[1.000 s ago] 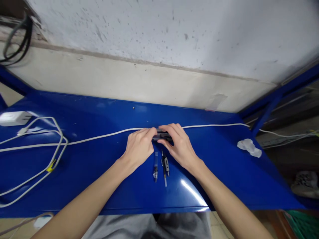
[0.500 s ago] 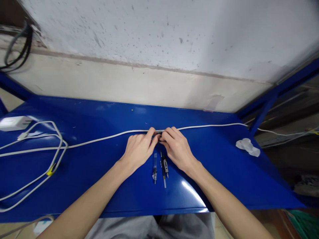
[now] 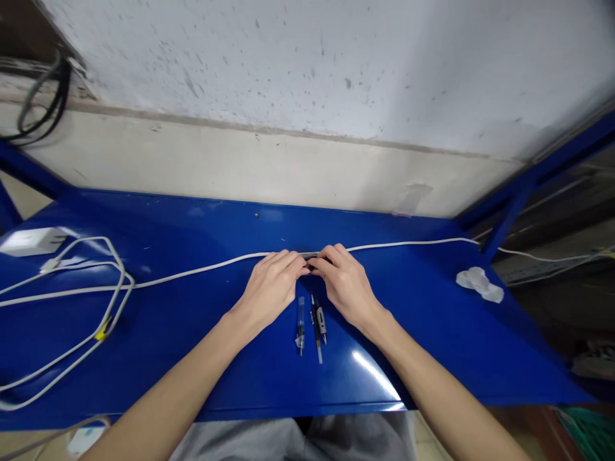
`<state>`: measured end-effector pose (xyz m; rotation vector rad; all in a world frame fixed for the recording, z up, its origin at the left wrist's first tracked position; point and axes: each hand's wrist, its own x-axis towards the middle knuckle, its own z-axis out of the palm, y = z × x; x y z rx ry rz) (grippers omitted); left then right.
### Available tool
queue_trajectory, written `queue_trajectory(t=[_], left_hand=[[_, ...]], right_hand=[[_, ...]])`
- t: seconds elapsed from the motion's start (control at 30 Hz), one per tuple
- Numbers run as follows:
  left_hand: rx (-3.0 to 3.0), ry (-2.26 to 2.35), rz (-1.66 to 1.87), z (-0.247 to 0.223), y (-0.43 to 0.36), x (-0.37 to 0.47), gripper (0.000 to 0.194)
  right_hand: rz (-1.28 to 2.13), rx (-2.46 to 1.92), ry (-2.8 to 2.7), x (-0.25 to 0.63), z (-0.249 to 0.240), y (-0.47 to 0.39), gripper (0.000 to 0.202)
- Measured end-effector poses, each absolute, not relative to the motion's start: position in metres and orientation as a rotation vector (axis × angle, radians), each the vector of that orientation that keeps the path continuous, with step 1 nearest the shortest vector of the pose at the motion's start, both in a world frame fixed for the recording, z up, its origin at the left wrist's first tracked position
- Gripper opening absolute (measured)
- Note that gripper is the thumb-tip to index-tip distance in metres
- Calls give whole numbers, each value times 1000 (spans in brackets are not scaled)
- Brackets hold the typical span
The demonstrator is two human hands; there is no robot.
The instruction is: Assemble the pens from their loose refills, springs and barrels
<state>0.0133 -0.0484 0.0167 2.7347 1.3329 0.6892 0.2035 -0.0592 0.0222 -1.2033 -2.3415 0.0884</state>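
Observation:
My left hand (image 3: 273, 282) and my right hand (image 3: 350, 283) meet at the middle of the blue shelf, fingers closed. Between their fingertips is a small dark piece (image 3: 311, 260), mostly hidden, so its kind cannot be made out. A white cable (image 3: 398, 244) passes just behind the fingers. Below the hands lie pen parts side by side: a clear plastic tube (image 3: 300, 317), a thin ink refill (image 3: 318, 339) with a dark upper length and a pale end, and a grey-and-black pen section (image 3: 321, 322) with a pointed tip.
A white charger plug (image 3: 34, 241) and loops of white cable with a yellow tie (image 3: 102, 329) lie on the left. Crumpled white plastic or tissue (image 3: 479, 284) is at the right. The speckled wall (image 3: 307, 77) borders the back of the blue shelf (image 3: 192, 224); blue frame bars stand at both ends.
The fingers of my left hand have curled further in around the small dark piece. My right hand has barely shifted, and the pen parts lie as before.

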Motion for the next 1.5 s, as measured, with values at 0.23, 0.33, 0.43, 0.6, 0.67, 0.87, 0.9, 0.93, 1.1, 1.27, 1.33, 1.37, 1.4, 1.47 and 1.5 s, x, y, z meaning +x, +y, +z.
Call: queue_trajectory(t=[0.23, 0.33, 0.43, 0.6, 0.67, 0.87, 0.9, 0.93, 1.1, 1.27, 1.33, 1.37, 1.4, 1.47, 1.5], left_hand=[[2521, 1570, 503, 18, -49, 6, 20], [2511, 1551, 532, 17, -46, 4, 25], [2529, 1446, 618, 14, -45, 6, 24], [2642, 1363, 730, 13, -44, 7, 24], [2713, 1362, 713, 13, -43, 6, 26], [2712, 1405, 765, 17, -39, 0, 26], [2705, 1413, 778, 18, -39, -1, 26], [2702, 1418, 786, 18, -39, -1, 27], [2676, 1443, 859, 18, -36, -4, 28], [2623, 1512, 957, 15, -32, -9, 27], [2611, 1523, 958, 14, -31, -9, 26], [2605, 1525, 955, 13, -31, -9, 26], [2598, 1527, 951, 13, -31, -9, 26], [2577, 1539, 944, 13, -31, -8, 26], [2565, 1544, 940, 14, -31, -8, 27]], right_hand=[[-86, -1151, -2214, 207, 17, -58, 29], [-53, -1198, -2232, 212, 17, -55, 29], [-52, -1231, -2390, 211, 21, -55, 29], [-115, -1274, -2544, 208, 29, -58, 33], [-115, -1297, -2517, 208, 32, -58, 25], [-66, -1342, -2397, 214, 34, -54, 25], [-44, -1336, -2385, 215, 34, -53, 24], [-23, -1331, -2374, 217, 35, -52, 23], [25, -1366, -2287, 225, 41, -50, 23], [131, -1359, -2111, 232, 48, -47, 22], [168, -1354, -2114, 232, 49, -48, 25], [178, -1352, -2131, 231, 48, -48, 28], [187, -1349, -2152, 230, 48, -49, 30], [201, -1326, -2190, 227, 46, -50, 33], [211, -1308, -2199, 225, 45, -50, 33]])
